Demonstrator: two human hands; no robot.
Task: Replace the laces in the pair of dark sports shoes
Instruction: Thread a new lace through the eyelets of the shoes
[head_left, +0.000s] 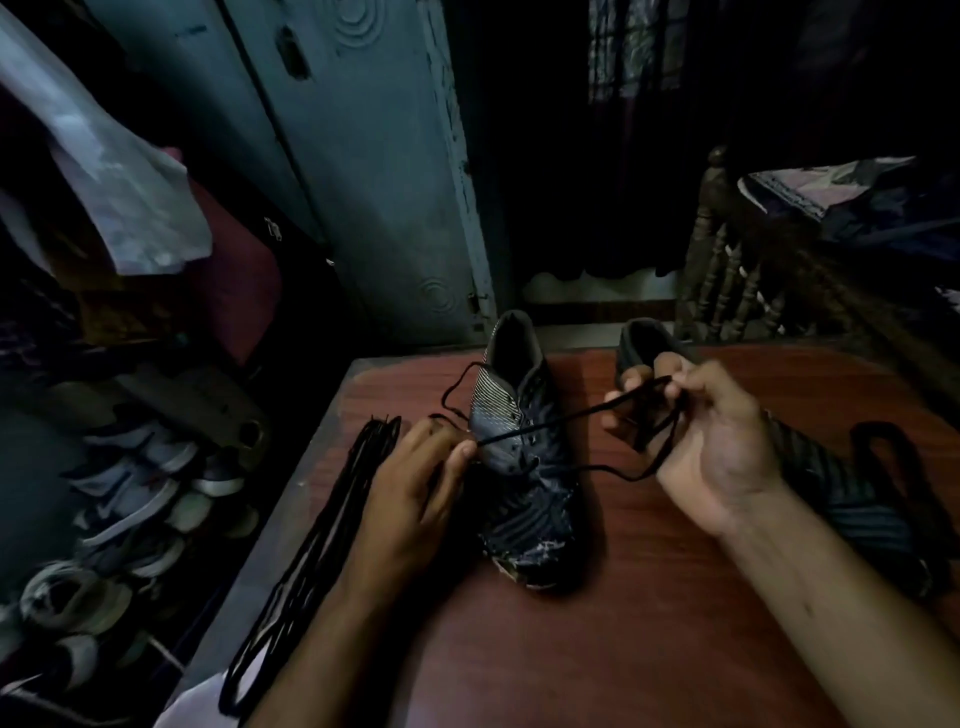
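A dark striped sports shoe (524, 457) lies on the reddish table (597, 639), toe towards me. A black lace (550, 422) runs through its eyelets and stretches taut between my hands. My left hand (415, 493) pinches one end of it beside the shoe's left side. My right hand (711, 436) grips the other part, with a loop of the lace hanging from the fingers. The second dark shoe (852, 499) lies to the right, mostly hidden behind my right hand and forearm. A bundle of black laces (332, 519) lies along the table's left edge.
Another black lace loop (883, 441) lies by the second shoe at the right. Left of the table, a rack holds several pale shoes (130, 499). A blue-grey door (374, 171) stands behind, and a carved wooden frame (737, 270) at the back right.
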